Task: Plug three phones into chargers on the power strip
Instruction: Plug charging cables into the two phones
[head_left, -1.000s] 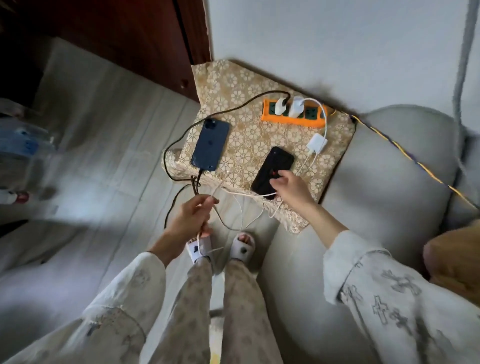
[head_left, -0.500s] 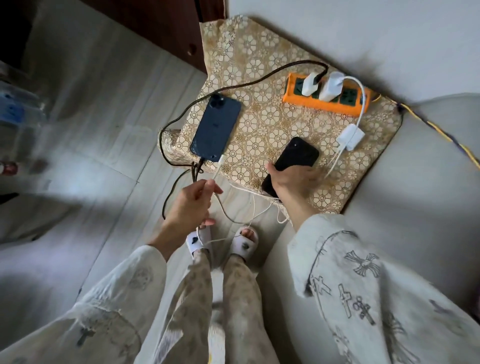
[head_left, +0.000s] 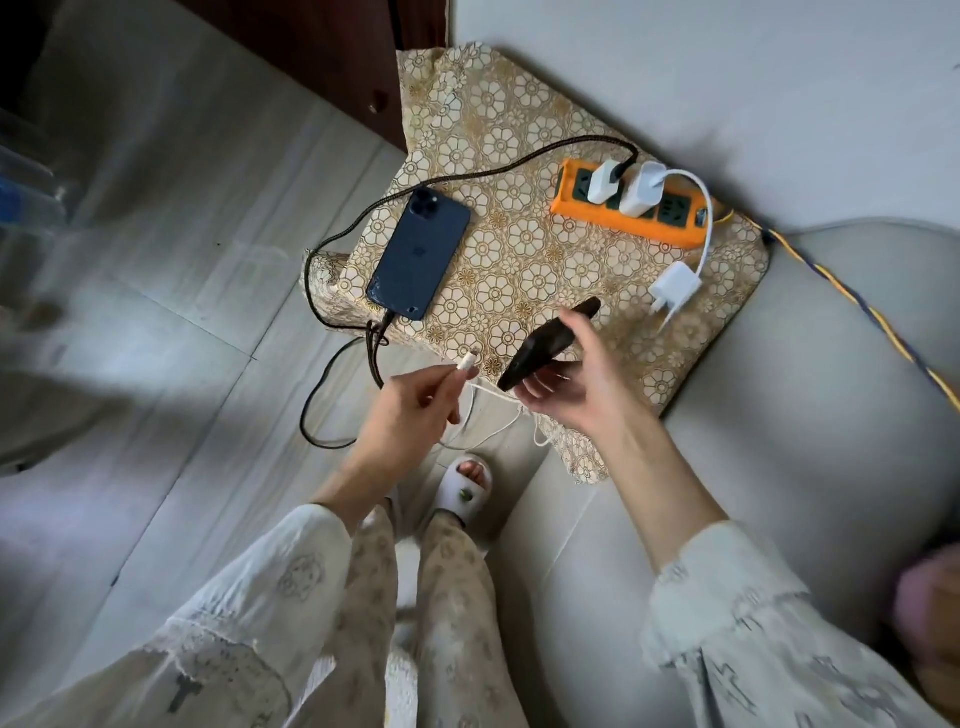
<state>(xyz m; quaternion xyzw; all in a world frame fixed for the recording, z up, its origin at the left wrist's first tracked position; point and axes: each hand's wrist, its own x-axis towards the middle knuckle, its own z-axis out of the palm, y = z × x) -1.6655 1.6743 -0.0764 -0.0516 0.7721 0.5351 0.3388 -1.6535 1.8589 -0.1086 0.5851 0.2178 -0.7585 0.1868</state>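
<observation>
An orange power strip (head_left: 574, 208) lies at the back of a small table with a flowered cloth (head_left: 519, 260). Two white chargers (head_left: 623, 187) are plugged into it. A third white charger (head_left: 674, 287) lies loose on the cloth. A blue phone (head_left: 420, 254) lies face down with a black braided cable (head_left: 467, 176) in its port. My right hand (head_left: 576, 384) holds a black phone (head_left: 545, 345) tilted above the table's front edge. My left hand (head_left: 410, 415) pinches the plug end of a white cable (head_left: 466, 361), a short gap from the black phone's lower end.
A grey sofa arm (head_left: 779, 441) lies right of the table. A dark wooden cabinet (head_left: 332, 47) stands behind it on the left. A yellow and blue cord (head_left: 857, 306) runs off the strip across the sofa. My legs and a slipper (head_left: 465, 486) are below my hands.
My right hand has lifted the black phone off the cloth and tilted it. My left hand has raised the white cable's plug toward it. The view has moved closer to the table.
</observation>
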